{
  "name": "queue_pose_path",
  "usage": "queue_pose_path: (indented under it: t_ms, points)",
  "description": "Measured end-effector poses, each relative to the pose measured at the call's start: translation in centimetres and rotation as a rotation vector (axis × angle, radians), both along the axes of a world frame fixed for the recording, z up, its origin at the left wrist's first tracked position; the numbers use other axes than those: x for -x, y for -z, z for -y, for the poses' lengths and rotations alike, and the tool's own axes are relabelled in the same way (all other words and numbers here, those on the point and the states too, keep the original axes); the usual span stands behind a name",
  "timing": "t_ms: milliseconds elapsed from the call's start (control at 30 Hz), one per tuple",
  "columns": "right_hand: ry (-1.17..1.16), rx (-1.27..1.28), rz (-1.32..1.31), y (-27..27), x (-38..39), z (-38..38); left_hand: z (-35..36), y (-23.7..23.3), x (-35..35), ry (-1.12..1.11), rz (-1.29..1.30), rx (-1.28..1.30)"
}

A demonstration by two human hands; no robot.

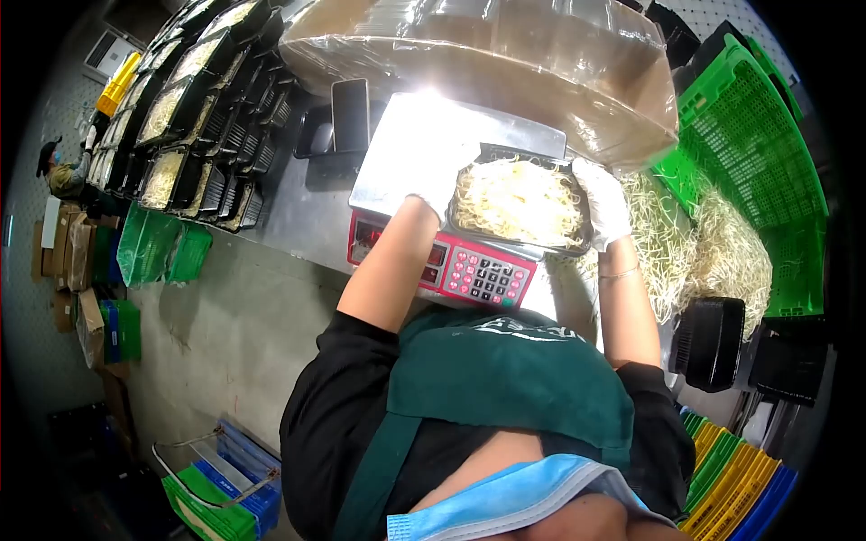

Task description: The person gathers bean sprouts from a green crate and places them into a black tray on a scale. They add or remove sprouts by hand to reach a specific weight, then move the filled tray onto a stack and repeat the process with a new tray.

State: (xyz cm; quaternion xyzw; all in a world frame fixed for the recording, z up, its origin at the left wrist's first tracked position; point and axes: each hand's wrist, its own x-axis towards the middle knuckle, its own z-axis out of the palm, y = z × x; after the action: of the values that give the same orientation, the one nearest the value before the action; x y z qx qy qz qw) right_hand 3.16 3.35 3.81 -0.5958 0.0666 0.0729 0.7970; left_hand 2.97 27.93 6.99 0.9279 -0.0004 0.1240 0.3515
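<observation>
A black plastic tray of bean sprouts (pixel 519 200) is over the right part of a red-fronted weighing scale (pixel 487 272). My right hand (pixel 603 200), in a white glove, grips the tray's right edge. On the opposite side my left hand (pixel 444 178), also gloved in white, holds the left edge; strong glare washes out its fingers. The scale's shiny metal plate (pixel 383 171) shows to the left of the tray. Loose bean sprouts (pixel 658 239) are heaped just right of my right hand.
Stacked filled trays (pixel 167 176) stand at the left. A phone (pixel 350 115) leans near a black tray (pixel 314 132). Behind the scale is a plastic-lined cardboard box (pixel 505 68). A green crate (pixel 758 171) is tipped at the right, with black trays (pixel 713 344) below it.
</observation>
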Motion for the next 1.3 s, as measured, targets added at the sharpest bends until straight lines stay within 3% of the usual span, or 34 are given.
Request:
queue_pose_path:
  t_ms: [100,233,400,600,767,833,900,933,967,1000,1033,1067,1100,1167,1300]
  points:
    - [-0.103,0.060,0.083,2.7,-1.7,1.5,0.2,-0.1,-0.2,0.003,0.009,0.006]
    - [-0.062,0.002,0.120,2.9,-1.3,1.3,0.0,-0.1,-0.2,0.018,0.008,0.035]
    - [-0.019,-0.232,-0.046,1.5,-1.1,0.9,-0.6,-0.3,-0.4,0.033,0.008,0.078]
    - [-0.143,-0.222,0.030,2.5,-0.8,1.7,-0.3,-0.1,-0.4,0.023,0.014,0.094]
    - [-0.112,-0.172,0.097,2.7,-0.9,1.4,0.1,0.2,-0.1,0.031,0.024,0.156]
    - [-0.071,0.116,0.213,0.6,-0.5,0.7,-0.3,0.5,0.1,0.065,0.031,0.299]
    - [-0.105,0.064,0.139,-2.5,0.6,0.8,-1.8,0.1,0.7,0.227,-0.023,0.812]
    - [-0.138,0.292,0.081,-3.8,1.7,1.6,-3.0,-0.2,1.4,0.345,-0.134,1.020]
    - [-0.170,0.518,0.019,-4.5,2.9,2.4,-4.8,-0.8,2.4,0.452,-0.314,1.041]
    - [-0.324,0.538,-0.019,-4.8,4.0,3.5,-6.2,-1.4,4.2,0.555,-0.498,1.055]
    - [-0.482,0.558,-0.062,-4.7,5.4,4.3,-5.3,-1.5,6.4,0.439,-0.583,1.101]
    - [-0.410,0.301,-0.176,-4.5,7.1,3.3,-4.1,-1.3,8.2,0.315,-0.672,1.148]
    - [-0.333,0.044,-0.287,-4.2,8.5,2.1,-3.4,-1.0,8.7,0.350,-0.842,0.988]
    - [-0.288,-0.019,-0.240,-3.4,8.7,1.8,-0.9,-1.2,10.1,0.133,-0.645,1.367]
    - [-0.206,0.019,-0.234,-2.4,9.0,1.6,-0.8,1.8,9.7,0.208,-0.490,1.514]
